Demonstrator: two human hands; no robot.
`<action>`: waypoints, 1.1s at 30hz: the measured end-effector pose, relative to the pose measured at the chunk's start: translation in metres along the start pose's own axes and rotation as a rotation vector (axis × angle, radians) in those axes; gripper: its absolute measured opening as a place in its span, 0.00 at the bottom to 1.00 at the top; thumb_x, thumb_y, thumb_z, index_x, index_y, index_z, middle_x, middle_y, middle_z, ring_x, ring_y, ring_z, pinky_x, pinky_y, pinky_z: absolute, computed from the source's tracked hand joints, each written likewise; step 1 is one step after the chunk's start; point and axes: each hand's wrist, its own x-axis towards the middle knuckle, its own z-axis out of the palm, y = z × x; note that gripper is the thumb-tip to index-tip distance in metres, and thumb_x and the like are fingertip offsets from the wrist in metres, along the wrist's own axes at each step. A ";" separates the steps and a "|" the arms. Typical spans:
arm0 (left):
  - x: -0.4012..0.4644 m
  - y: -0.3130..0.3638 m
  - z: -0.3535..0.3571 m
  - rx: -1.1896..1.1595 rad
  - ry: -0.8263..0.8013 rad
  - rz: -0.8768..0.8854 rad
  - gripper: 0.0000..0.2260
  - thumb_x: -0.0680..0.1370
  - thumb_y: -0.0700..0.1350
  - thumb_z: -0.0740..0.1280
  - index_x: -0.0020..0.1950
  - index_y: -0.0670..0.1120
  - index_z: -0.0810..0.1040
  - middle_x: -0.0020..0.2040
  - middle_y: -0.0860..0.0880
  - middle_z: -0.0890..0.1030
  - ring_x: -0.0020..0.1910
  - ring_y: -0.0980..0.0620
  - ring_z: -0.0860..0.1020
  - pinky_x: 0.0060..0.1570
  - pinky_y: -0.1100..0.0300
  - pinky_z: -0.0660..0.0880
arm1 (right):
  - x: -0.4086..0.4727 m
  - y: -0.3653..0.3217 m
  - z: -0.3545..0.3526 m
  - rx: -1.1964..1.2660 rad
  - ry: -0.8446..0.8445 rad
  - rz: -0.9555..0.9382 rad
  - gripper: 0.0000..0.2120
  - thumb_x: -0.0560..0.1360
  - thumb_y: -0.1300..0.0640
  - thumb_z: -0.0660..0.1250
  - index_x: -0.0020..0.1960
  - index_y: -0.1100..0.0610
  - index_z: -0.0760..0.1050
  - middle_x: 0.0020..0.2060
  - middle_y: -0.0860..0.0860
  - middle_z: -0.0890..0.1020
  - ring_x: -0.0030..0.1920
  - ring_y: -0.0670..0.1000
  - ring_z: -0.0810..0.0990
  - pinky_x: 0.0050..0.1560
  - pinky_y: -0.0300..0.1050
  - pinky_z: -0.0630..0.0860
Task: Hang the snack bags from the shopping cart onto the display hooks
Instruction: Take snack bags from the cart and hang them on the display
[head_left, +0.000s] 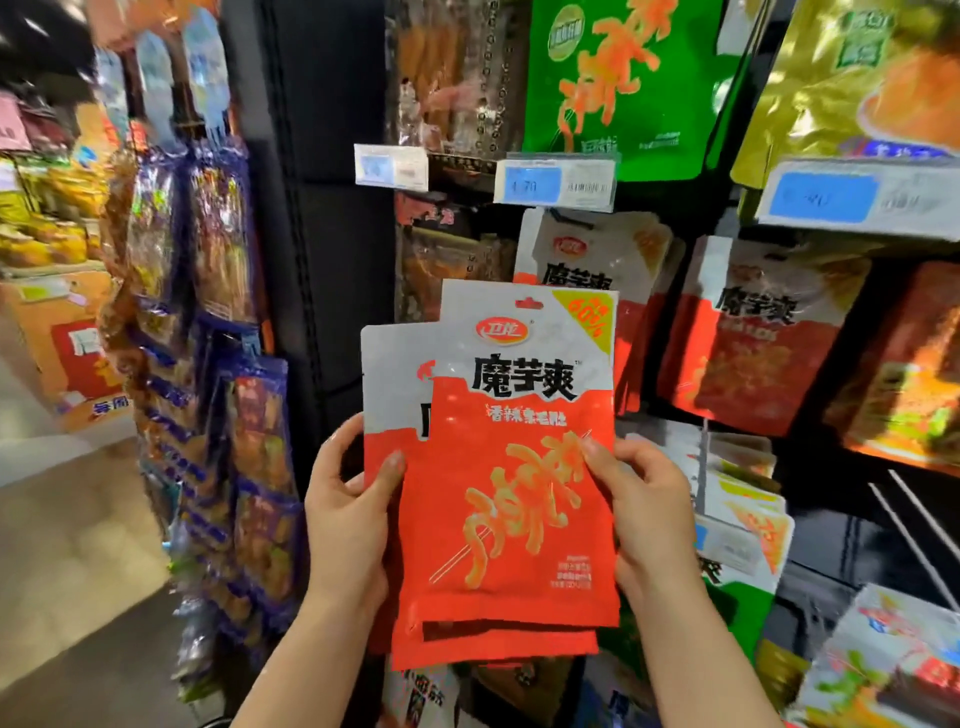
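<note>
Both hands hold a fanned stack of red-and-white snack bags upright in front of a display rack. The left hand (348, 512) grips the stack's left edge, thumb pressed on the front of the rear bag (387, 384), which sticks out up and to the left. The right hand (644, 512) clasps the right edge, thumb lying across the front bag (511, 467). Two bag faces show clearly; at the bottom, the offset lower edges of at least two more bags peek out below the front one, so the stack counts roughly four, though the exact number cannot be told.

Just behind the stack, on the rack, a bunch of matching bags (587, 260) hangs from a peg; their count is unclear because they overlap. To its right hang two more bunches of darker red bags (763, 332). Above them sit three price tags (553, 179) in a row, and higher up hang a green bag (623, 83) and a gold bag (857, 78). Two bare metal hooks (914, 525) jut out at the right, below the dark red bags. Far left, blue-edged packets (218, 228) hang in columns on a side rack.
</note>
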 end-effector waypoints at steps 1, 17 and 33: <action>0.011 0.000 -0.002 -0.011 -0.007 -0.004 0.17 0.76 0.36 0.67 0.60 0.54 0.76 0.41 0.43 0.85 0.36 0.48 0.83 0.38 0.51 0.82 | 0.005 -0.002 0.002 -0.006 0.027 -0.029 0.10 0.74 0.58 0.71 0.35 0.54 0.76 0.34 0.54 0.80 0.37 0.51 0.78 0.43 0.52 0.75; 0.116 0.014 -0.037 -0.050 -0.190 -0.079 0.19 0.77 0.35 0.66 0.63 0.54 0.76 0.39 0.46 0.86 0.35 0.50 0.84 0.32 0.57 0.80 | 0.046 -0.055 0.052 -0.125 0.217 -0.194 0.08 0.77 0.59 0.66 0.40 0.56 0.72 0.30 0.52 0.79 0.28 0.49 0.76 0.36 0.46 0.74; 0.110 0.013 -0.059 -0.004 -0.117 -0.075 0.19 0.76 0.36 0.68 0.62 0.55 0.78 0.40 0.44 0.85 0.35 0.48 0.84 0.34 0.53 0.82 | 0.127 -0.051 0.045 -0.274 0.417 -0.176 0.07 0.76 0.57 0.68 0.54 0.55 0.76 0.49 0.54 0.82 0.46 0.52 0.82 0.50 0.52 0.81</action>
